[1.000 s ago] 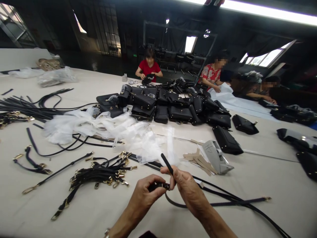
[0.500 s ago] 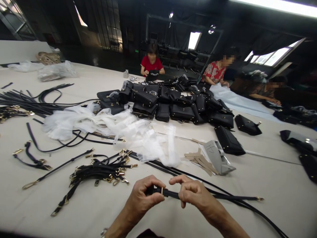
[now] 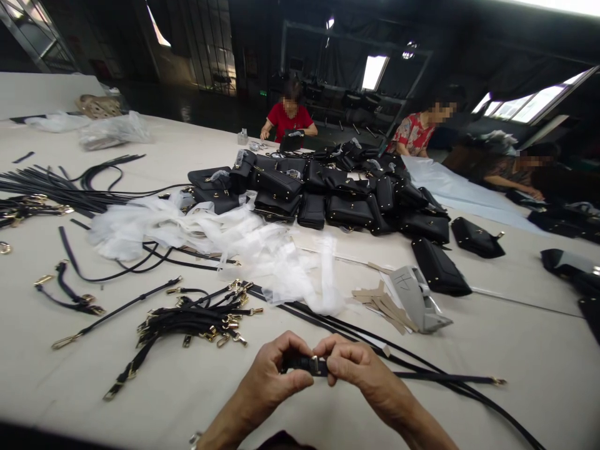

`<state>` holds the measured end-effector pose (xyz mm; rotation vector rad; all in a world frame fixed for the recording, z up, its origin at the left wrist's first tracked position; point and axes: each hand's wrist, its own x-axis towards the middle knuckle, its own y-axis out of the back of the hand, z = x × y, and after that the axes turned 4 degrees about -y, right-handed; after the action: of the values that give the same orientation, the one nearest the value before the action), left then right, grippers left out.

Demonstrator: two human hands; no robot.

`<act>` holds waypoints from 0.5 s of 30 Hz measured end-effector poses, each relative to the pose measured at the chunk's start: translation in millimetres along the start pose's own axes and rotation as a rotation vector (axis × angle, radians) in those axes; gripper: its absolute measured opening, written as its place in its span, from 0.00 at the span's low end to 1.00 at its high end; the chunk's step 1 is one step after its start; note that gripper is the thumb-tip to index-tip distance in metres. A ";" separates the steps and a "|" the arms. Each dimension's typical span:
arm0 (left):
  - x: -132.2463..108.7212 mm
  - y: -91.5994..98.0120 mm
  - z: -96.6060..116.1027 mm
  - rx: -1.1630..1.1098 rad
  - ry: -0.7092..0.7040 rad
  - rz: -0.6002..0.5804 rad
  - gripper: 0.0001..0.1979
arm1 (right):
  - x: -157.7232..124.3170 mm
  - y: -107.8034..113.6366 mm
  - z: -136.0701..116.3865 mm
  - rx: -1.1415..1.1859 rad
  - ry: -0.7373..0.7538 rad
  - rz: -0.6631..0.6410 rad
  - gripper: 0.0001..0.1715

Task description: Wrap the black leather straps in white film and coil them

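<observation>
Between my hands, low in the head view, is a black strap [image 3: 321,367] with a gold buckle [image 3: 315,364]. My left hand [image 3: 276,369] pinches the strap's left part, just beside the buckle, with thumb and fingers. Right of the buckle, my right hand [image 3: 354,362] is closed on the same strap, its fingertips close to the metal. Part of the strap is hidden by my fingers. Longer black straps [image 3: 445,377] lie on the table behind and to the right of my right hand, one with a gold clasp at its end.
Left of my hands lies a pile of short black straps [image 3: 187,322] with gold clips. Beyond are white wrapping strips [image 3: 262,250], many black handbags [image 3: 349,212], a grey tape dispenser [image 3: 415,300] and brown paper strips [image 3: 384,306]. Co-workers [image 3: 290,119] sit across the table [image 3: 197,381].
My right hand has moved left along the strap, up to the buckle, and its raised index finger has come down. My left hand keeps its hold. The view has shifted slightly.
</observation>
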<state>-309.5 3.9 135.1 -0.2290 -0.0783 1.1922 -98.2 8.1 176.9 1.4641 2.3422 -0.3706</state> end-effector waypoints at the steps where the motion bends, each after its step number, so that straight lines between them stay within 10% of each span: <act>1: -0.6 1.2 0.5 0.058 0.005 0.011 0.09 | -1.1 1.1 -1.7 -0.026 -0.015 0.018 0.19; 15: 1.3 -2.3 2.7 0.419 -0.283 0.001 0.05 | 3.9 -6.6 -5.7 -0.167 0.026 -0.016 0.14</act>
<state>-307.4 4.7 138.2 0.3084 -0.0732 1.2074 -106.6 10.7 180.6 1.3807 2.3433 -0.1566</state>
